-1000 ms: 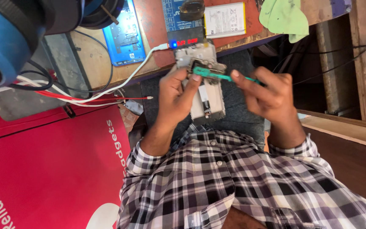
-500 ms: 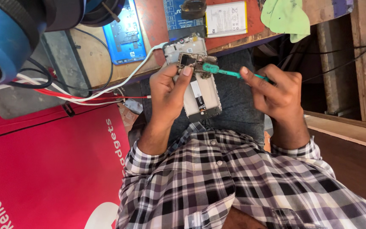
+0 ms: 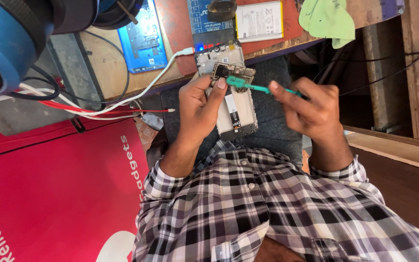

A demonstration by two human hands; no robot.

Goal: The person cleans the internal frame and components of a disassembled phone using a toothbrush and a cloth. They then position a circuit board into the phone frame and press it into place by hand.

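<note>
- Head view: left hand (image 3: pixel 197 104) grips the opened phone (image 3: pixel 231 92) along its edge, thumb resting on the exposed circuit board (image 3: pixel 233 75); the phone is held above the lap, just below the counter (image 3: pixel 107 58) edge.
- Right hand (image 3: pixel 309 104) is closed around a green pry tool (image 3: pixel 250 87), its tip touching the circuit board.
- 1 white cable (image 3: pixel 136 94) runs across the counter towards the phone's top.
- A blue plate (image 3: pixel 144 36) and a green cloth (image 3: pixel 328 19) lie on the counter.

Opened phone (image 3: pixel 233 104) in left hand (image 3: pixel 200 104), teal tool (image 3: pixel 255 87) in right hand (image 3: pixel 311 106)
</note>
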